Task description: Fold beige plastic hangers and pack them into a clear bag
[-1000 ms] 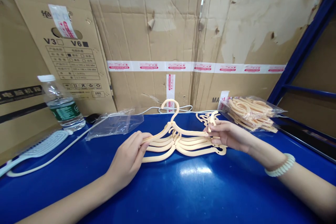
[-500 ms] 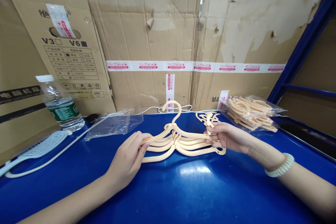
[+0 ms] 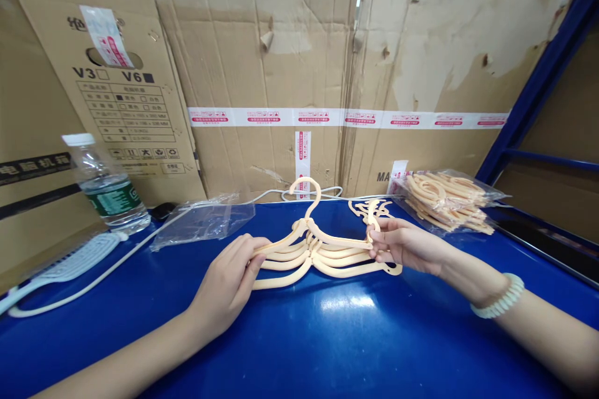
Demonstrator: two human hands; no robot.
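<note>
Cream plastic clothes hangers lie stacked mid-table, and the top clothes hanger [image 3: 339, 240] is raised at its hook end, the hook standing up behind. My left hand [image 3: 234, 274] is closed round the left arm of this hanger. With fingertips, my right hand [image 3: 405, 246] pinches a small curved cream piece [image 3: 373, 218] against the hanger's right end; the fingers partly cover where they meet. Under it lie several more hangers [image 3: 349, 271]. Just behind my right hand is a loose pile of similar small cream pieces [image 3: 358, 207].
A clear bag of cream parts [image 3: 449, 196] lies back right, beside a dark flat object [image 3: 552, 255]. At left are a water bottle [image 3: 112, 196], a pale blue hairbrush [image 3: 79, 255], a white cable [image 3: 107, 271] and a clear plastic bag [image 3: 206, 221]. Cardboard [image 3: 266, 75] walls the back.
My right hand has shifted very slightly, and the small curved piece now sits closer against the hanger's right end. My left hand keeps its grip in the same place.
</note>
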